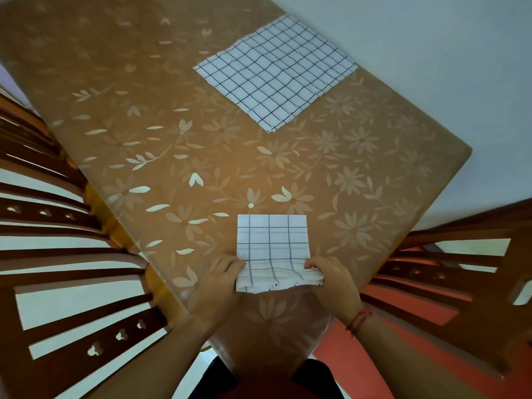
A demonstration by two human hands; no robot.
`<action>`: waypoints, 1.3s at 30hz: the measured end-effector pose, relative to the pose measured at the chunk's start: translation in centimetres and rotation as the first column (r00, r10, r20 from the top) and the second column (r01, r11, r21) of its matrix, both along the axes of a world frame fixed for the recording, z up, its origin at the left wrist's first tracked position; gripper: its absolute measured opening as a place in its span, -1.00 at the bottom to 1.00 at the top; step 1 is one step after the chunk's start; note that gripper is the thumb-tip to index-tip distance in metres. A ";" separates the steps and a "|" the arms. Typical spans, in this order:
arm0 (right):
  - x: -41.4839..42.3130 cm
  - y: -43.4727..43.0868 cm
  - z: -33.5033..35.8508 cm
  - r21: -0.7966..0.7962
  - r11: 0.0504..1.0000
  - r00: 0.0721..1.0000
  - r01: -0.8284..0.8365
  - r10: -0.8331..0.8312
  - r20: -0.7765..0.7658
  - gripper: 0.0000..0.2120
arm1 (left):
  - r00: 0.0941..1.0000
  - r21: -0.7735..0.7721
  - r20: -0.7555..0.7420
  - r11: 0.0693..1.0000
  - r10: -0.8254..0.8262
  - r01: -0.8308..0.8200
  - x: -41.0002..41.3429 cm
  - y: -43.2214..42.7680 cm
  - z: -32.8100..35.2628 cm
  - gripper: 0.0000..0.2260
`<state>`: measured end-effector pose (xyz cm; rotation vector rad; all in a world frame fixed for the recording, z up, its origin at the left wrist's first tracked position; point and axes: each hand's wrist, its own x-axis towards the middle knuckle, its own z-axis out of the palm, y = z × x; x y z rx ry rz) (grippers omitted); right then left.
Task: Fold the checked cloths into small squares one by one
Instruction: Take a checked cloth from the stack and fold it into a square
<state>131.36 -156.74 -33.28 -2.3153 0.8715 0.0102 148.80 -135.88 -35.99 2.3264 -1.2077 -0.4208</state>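
Note:
A white cloth with dark checks [273, 243], folded into a narrow rectangle, lies near the table's front corner. My left hand [223, 279] pinches its near left corner and my right hand [331, 276] pinches its near right corner; the near edge is lifted and curling up off the table. A stack of flat, unfolded checked cloths [273, 73] lies at the far side of the table, well away from both hands.
The table [144, 139] wears a brown floral plastic cover and stands cornerwise to me. A wooden slatted chair [57, 254] stands at the left, another chair [460, 269] at the right. A pale wall runs behind the far right edge.

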 end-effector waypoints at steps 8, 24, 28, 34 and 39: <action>2.3 -0.8 0.4 0.012 0.996 0.996 0.086 -0.086 0.036 -0.98 | 0.981 0.005 -0.088 0.984 0.176 -0.176 1.1 -1.4 -0.4 -0.73; 6.3 -2.4 -0.6 0.050 0.962 0.963 0.268 -0.267 -0.024 -0.81 | 0.981 0.002 0.054 0.983 0.184 -0.185 3.1 -2.6 0.3 -0.66; 6.6 -2.4 -0.6 0.068 0.954 0.956 0.293 -0.293 -0.009 -0.87 | 0.985 0.039 0.058 0.986 0.160 -0.162 3.5 -2.6 0.2 -0.65; 6.8 -2.2 0.0 0.013 0.952 0.950 0.306 -0.306 0.057 -0.82 | 0.989 0.079 0.105 0.991 0.100 -0.108 4.4 -2.7 0.3 -0.60; 8.4 -0.2 0.2 -0.284 0.956 0.994 0.080 -0.055 0.093 -0.57 | 0.951 0.157 0.260 0.979 -0.167 0.129 6.0 -2.9 0.6 -0.55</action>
